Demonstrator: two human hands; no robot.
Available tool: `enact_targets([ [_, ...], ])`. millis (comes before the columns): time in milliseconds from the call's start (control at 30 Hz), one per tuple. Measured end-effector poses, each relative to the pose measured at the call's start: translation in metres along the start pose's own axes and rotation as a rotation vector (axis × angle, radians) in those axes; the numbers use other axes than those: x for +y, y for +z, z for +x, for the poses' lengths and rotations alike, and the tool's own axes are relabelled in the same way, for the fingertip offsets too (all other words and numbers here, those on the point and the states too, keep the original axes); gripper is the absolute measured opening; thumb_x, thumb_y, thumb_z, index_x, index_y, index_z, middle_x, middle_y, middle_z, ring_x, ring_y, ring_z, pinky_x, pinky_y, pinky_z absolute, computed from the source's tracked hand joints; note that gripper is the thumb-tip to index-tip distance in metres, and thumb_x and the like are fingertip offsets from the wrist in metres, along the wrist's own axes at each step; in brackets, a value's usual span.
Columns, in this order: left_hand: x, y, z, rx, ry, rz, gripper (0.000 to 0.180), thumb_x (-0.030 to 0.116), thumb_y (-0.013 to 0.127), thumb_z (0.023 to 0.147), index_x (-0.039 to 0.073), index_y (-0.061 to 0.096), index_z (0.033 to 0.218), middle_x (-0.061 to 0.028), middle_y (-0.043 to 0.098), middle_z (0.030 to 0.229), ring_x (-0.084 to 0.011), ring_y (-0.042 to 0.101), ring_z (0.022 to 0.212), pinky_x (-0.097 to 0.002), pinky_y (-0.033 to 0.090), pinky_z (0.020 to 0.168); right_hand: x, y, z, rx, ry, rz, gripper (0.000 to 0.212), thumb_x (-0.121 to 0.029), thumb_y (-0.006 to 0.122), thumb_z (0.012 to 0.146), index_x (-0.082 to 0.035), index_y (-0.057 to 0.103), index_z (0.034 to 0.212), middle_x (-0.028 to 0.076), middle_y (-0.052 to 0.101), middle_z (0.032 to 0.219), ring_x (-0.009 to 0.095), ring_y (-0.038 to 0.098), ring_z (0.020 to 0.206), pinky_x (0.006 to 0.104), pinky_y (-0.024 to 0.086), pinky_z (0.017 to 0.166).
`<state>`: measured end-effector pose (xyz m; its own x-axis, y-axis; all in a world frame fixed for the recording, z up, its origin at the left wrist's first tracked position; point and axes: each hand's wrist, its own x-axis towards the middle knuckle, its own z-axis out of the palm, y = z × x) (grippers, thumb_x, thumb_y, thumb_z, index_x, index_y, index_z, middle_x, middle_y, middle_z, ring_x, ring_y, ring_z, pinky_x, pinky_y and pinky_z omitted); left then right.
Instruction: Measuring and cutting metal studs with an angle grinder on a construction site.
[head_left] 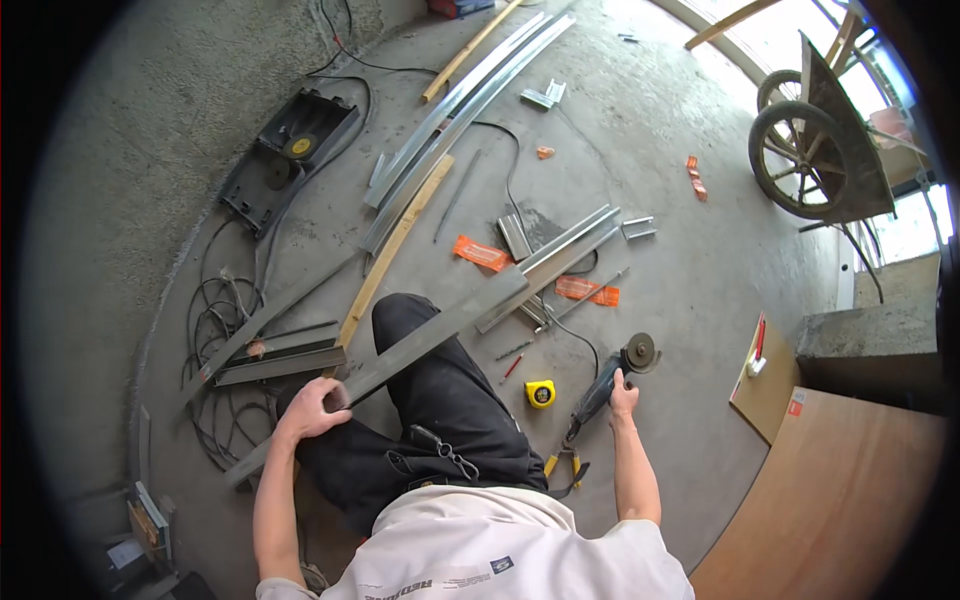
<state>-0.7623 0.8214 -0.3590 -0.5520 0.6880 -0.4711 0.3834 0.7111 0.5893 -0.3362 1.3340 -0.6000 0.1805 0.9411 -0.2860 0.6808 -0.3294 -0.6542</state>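
Head | left hand grips metal profile | right hand grips angle grinder

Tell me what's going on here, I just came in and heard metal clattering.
A person is kneeling on a concrete floor. Their left hand grips a long metal profile that lies across their knee. Their right hand holds an angle grinder resting on the floor, disc pointing away. A yellow tape measure lies between knee and grinder, pliers lie by the right forearm. More metal profiles, wooden strips, cables and a wheelbarrow are scattered around.
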Motion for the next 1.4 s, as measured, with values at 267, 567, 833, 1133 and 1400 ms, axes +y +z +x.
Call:
enact_targets([
  [267, 0.072, 0.045, 0.087, 0.136, 0.184, 0.051, 0.066, 0.064, 0.075, 0.087, 0.0, 0.066, 0.103, -0.0175, 0.062, 0.098, -0.0367, 0.063, 0.098, -0.0464, 0.052, 0.089, 0.0, 0.012, 0.021, -0.289, 0.194, 0.1, 0.069, -0.044, 0.087, 0.086, 0.013, 0.069, 0.12, 0.018, 0.075, 0.116, 0.028, 0.07, 0.103, 0.0425, 0.054, 0.094],
  [567, 0.106, 0.068, 0.099, 0.429, 0.197, 0.109, 0.074, 0.076, 0.071, 0.081, 0.006, 0.068, 0.107, -0.0109, 0.054, 0.105, -0.0319, 0.058, 0.105, -0.0469, 0.053, 0.088, -0.007, 0.015, 0.02, -0.408, 0.244, 0.242, 0.073, -0.041, 0.092, 0.081, 0.015, 0.068, 0.121, 0.017, 0.073, 0.117, 0.026, 0.07, 0.1, 0.0407, 0.055, 0.092],
  [833, 0.096, 0.073, 0.1, 0.428, 0.209, 0.107, 0.07, 0.069, 0.077, 0.078, 0.014, 0.072, 0.119, -0.0078, 0.053, 0.104, -0.0284, 0.057, 0.106, -0.0447, 0.054, 0.089, -0.006, 0.02, 0.022, -0.343, 0.213, 0.162, 0.075, -0.043, 0.091, 0.079, 0.013, 0.064, 0.121, 0.015, 0.071, 0.109, 0.027, 0.07, 0.089, 0.0432, 0.057, 0.08],
  [1133, 0.086, 0.073, 0.096, 0.446, 0.214, 0.1, 0.068, 0.067, 0.078, 0.077, 0.014, 0.073, 0.12, -0.0077, 0.057, 0.105, -0.0298, 0.058, 0.109, -0.0452, 0.053, 0.092, -0.029, 0.011, 0.024, -0.462, 0.348, 0.234, 0.037, -0.027, 0.083, 0.077, 0.001, 0.067, 0.094, 0.007, 0.066, 0.083, 0.023, 0.066, 0.072, 0.0414, 0.055, 0.067],
  [1400, 0.064, 0.055, 0.103, 0.377, 0.388, 0.041, 0.059, 0.064, 0.073, 0.086, 0.011, 0.073, 0.113, -0.0086, 0.066, 0.097, -0.0338, 0.065, 0.099, -0.0472, 0.054, 0.085, -0.057, -0.037, -0.034, -0.688, 0.371, 0.468, 0.03, -0.023, 0.079, 0.086, 0.0, 0.063, 0.097, 0.011, 0.066, 0.08, 0.029, 0.07, 0.068, 0.0486, 0.063, 0.063],
])
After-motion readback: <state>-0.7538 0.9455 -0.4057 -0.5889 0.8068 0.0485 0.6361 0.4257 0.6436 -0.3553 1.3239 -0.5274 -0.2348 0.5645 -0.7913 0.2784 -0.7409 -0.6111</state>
